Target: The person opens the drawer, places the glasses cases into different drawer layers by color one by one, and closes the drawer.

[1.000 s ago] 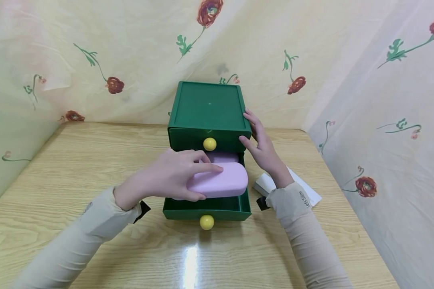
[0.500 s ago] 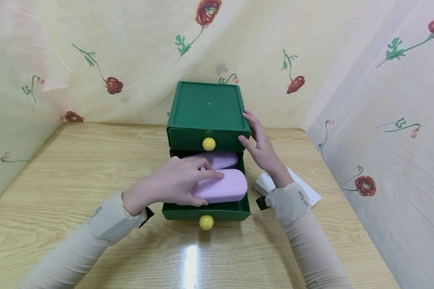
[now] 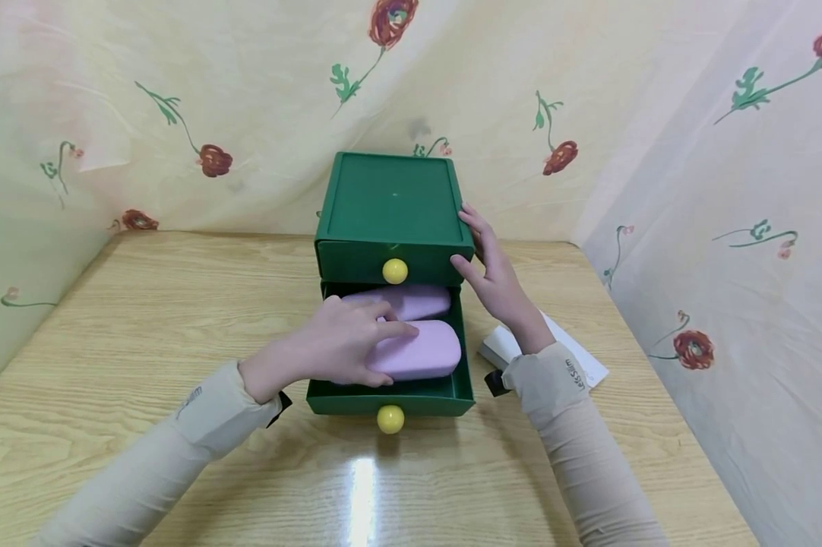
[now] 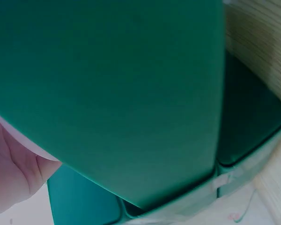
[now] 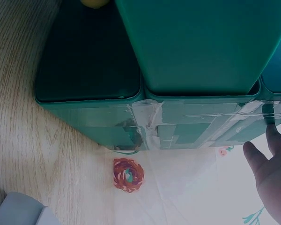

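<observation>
My left hand (image 3: 343, 342) holds a lilac rounded oblong case (image 3: 421, 351) from above, thumb on its front side and fingers on top. The case lies inside the pulled-out green drawer (image 3: 390, 406), which has a yellow knob. Behind it in the same drawer is a second lilac case (image 3: 418, 301), partly hidden by the hand and the upper drawer. In the left wrist view, the drawer's side wall (image 4: 131, 93) covers most of the hand's work. My right hand (image 3: 496, 281) rests with extended fingers against the right side of the green drawer cabinet (image 3: 393, 197).
The closed upper drawer (image 3: 356, 262) has a yellow knob (image 3: 395, 271) and overhangs the open drawer's rear. A white object (image 3: 578, 357) lies on the wooden table (image 3: 178, 319), right of the cabinet. Floral cloth (image 3: 260, 91) hangs close behind. Clear tape (image 5: 178, 126) runs along the cabinet side.
My left hand has brought the front case down and toward the drawer front, then slightly left. More of the rear case shows. The right hand stays on the cabinet.
</observation>
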### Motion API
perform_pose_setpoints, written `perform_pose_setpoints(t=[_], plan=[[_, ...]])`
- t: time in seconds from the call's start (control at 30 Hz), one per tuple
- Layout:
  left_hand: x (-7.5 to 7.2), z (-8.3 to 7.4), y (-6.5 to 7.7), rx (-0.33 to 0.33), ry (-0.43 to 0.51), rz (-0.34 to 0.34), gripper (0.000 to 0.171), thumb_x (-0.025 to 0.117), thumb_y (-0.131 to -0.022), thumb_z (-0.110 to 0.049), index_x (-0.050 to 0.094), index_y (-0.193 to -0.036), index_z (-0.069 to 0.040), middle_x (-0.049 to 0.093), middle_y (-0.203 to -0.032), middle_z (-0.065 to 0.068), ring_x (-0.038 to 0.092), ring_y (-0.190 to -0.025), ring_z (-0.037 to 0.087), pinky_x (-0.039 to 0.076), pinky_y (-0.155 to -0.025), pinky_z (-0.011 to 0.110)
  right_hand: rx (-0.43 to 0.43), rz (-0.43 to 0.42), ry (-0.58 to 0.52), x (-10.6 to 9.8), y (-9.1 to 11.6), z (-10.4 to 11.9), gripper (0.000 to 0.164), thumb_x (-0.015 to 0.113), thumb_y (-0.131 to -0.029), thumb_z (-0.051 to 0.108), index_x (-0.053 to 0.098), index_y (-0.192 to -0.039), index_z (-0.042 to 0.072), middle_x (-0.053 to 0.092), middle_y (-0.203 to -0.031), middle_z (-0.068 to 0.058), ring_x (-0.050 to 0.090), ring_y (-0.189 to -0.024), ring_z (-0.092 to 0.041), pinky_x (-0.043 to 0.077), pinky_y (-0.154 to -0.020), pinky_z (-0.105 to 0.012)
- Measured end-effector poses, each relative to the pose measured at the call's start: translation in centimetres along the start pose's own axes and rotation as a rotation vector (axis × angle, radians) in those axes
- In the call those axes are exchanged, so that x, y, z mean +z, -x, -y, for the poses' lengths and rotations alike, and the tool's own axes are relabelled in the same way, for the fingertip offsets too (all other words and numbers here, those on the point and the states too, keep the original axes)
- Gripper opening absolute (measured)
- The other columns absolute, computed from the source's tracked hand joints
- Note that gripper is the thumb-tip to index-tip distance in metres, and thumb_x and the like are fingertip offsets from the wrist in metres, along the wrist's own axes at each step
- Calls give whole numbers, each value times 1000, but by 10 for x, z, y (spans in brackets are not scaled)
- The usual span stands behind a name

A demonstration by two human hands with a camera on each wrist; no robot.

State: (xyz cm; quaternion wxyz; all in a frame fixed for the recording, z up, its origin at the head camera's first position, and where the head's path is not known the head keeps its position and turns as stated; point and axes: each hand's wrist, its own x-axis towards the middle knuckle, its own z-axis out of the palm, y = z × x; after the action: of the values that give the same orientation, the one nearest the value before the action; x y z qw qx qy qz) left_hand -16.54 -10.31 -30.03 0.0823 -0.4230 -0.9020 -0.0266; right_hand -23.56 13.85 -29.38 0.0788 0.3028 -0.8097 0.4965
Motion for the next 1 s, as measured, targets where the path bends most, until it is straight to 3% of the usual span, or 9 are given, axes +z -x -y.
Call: perform_pose_setpoints(t=[0.17, 0.4, 0.8, 1.0], plan=[[3, 6, -3, -37, 1, 45, 59, 79, -72, -53, 65, -124, -30, 65, -109, 2, 62, -81, 16, 43, -54, 24, 5, 3, 0, 0, 0, 1, 56, 47, -98, -3, 24, -149, -2, 13, -162, -17, 21, -148, -38, 21, -119, -56], [4, 9, -5, -33, 2, 26, 59, 78, -74, -54, 64, -125, -28, 66, -112, 3, 63, -96, 19, 52, -63, 28, 5, -3, -4, 0, 0, 1, 57, 47, -97, -2, 23, -149, -3, 13, -162, -17, 21, -148, -39, 21, -119, -57], [11, 5, 0, 12, -29, -6, 60, 79, -71, -56, 66, -122, -28, 64, -106, 1, 60, -80, 15, 40, -50, 25, -3, -5, -14, 1, 0, -2, 56, 46, -97, -3, 23, -149, -2, 13, -162, -17, 21, -148, -39, 21, -119, -57], [14, 4, 1, 3, 4, 14, 60, 80, -71, -55, 66, -122, -26, 62, -99, 0, 57, -74, 13, 38, -51, 23, -4, -1, -15, 1, 0, -2, 56, 46, -97, -3, 23, -149, -3, 13, -162, -17, 21, -147, -39, 21, -119, -57]])
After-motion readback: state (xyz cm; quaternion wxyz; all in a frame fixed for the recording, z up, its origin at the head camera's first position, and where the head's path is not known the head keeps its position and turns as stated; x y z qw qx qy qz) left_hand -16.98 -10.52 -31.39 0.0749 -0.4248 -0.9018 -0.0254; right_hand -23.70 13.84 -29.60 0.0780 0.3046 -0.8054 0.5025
